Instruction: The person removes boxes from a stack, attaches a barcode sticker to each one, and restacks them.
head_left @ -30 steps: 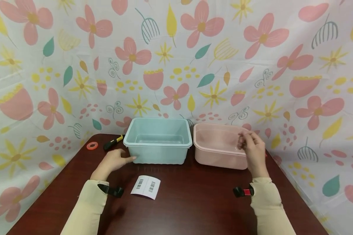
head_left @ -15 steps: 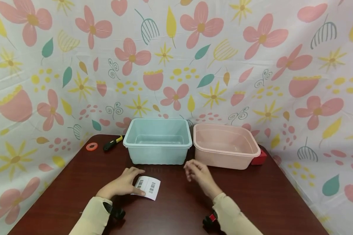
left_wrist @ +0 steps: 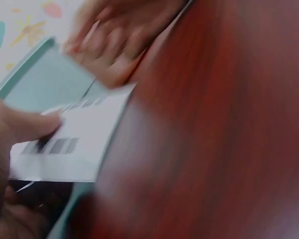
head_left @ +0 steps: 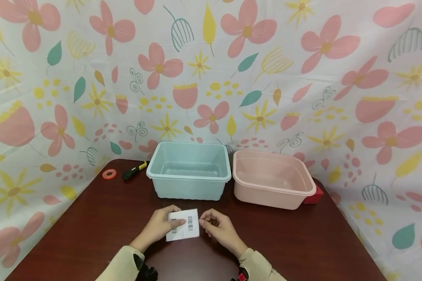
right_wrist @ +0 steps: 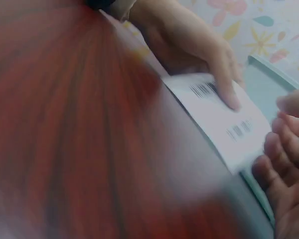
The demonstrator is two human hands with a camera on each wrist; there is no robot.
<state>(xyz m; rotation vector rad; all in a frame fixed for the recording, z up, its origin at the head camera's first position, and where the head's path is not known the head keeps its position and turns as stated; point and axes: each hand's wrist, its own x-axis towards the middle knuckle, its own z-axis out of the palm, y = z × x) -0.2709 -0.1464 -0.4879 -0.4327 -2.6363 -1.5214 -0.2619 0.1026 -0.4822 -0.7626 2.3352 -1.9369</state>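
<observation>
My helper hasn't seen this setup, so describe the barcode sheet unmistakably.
On the dark red-brown table stands a light-blue bin, left of a pink bin. Nearer the camera wearer, the left grip holds a white sheet. Unlike both bins, it is flat, white and printed with two barcodes.

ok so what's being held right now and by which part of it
The left hand holds the white barcode sheet by its left side. The right hand is near the opposite edge; whether it holds anything cannot be told.
</observation>
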